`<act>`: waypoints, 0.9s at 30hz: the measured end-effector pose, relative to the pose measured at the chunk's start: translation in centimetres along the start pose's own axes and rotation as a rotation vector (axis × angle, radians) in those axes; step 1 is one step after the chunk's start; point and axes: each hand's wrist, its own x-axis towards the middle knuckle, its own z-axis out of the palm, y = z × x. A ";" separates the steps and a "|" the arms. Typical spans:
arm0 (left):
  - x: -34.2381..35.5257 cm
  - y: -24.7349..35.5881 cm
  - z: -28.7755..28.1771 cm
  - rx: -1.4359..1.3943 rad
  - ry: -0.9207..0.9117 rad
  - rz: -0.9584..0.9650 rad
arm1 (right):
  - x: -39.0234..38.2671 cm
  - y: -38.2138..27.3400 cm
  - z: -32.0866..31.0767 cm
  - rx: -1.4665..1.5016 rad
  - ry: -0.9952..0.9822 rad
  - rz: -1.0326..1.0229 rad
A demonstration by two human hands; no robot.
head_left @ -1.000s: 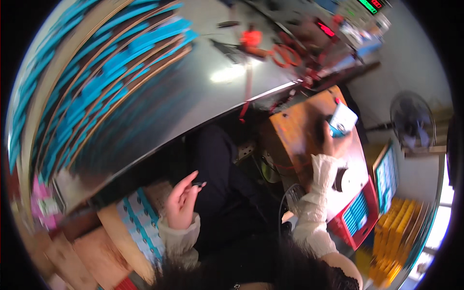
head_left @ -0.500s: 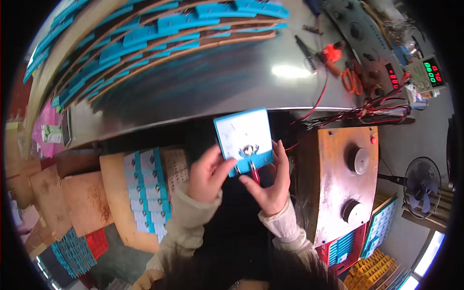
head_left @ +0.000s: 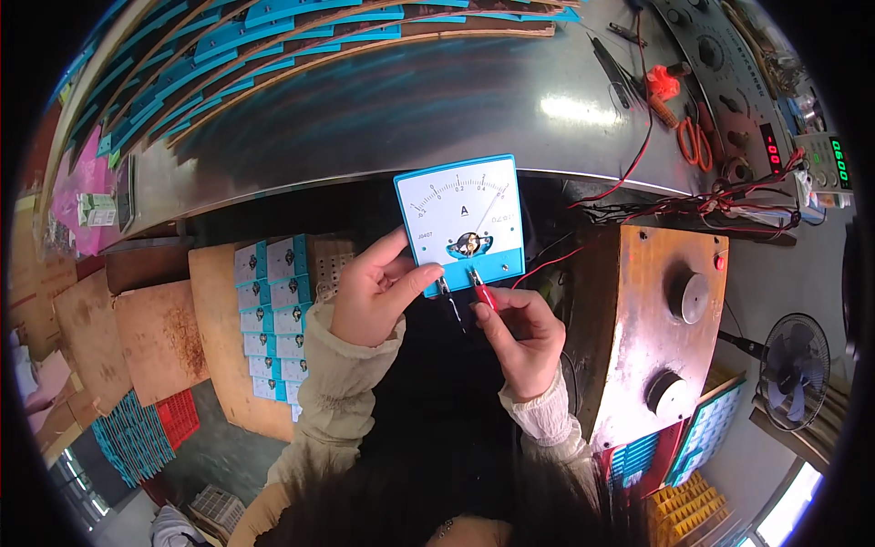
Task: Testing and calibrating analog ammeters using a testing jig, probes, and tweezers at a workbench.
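A blue panel meter (head_left: 460,202) with a white dial is upright in front of me, its face toward me. Its needle points to the upper right end of the scale. My left hand (head_left: 372,294) is closed on the lower left edge, thumb on the front. Beside that thumb, a metal clip with a dark lead (head_left: 450,305) hangs from the meter's bottom. A red-sleeved alligator clip (head_left: 484,295) sits at the bottom middle, pinched between the thumb and fingers of my right hand (head_left: 524,342). A thin red wire runs from behind it to the right.
Boards of blue meter parts (head_left: 301,46) stack on the metal bench (head_left: 365,123). Orange-handled scissors (head_left: 694,146), tweezers (head_left: 609,73) and power supplies (head_left: 828,162) stand right. A metal-topped box with knobs (head_left: 652,328) is beside my right arm; a board of meters (head_left: 272,310) lies left.
The view has shifted, and the meter now sits higher with its face plainer. My right hand has moved down off the meter's right edge to the red clip. My left hand keeps its hold.
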 end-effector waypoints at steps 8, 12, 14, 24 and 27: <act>0.2 -0.1 0.6 0.001 -0.011 -0.003 | -0.3 -0.7 -0.8 -0.103 0.008 -0.059; 0.5 0.0 1.4 -0.029 0.007 -0.046 | 0.0 -1.2 -1.2 -0.167 0.052 -0.092; 0.6 0.0 1.7 -0.043 0.008 -0.049 | -0.2 -1.4 -1.5 -0.160 0.059 -0.068; 1.0 -0.1 2.4 0.031 -0.025 -0.097 | -0.3 -1.1 -2.4 -0.184 0.073 -0.186; 1.3 -0.1 2.8 0.018 -0.038 -0.086 | -0.5 -1.0 -2.7 -0.181 0.081 -0.164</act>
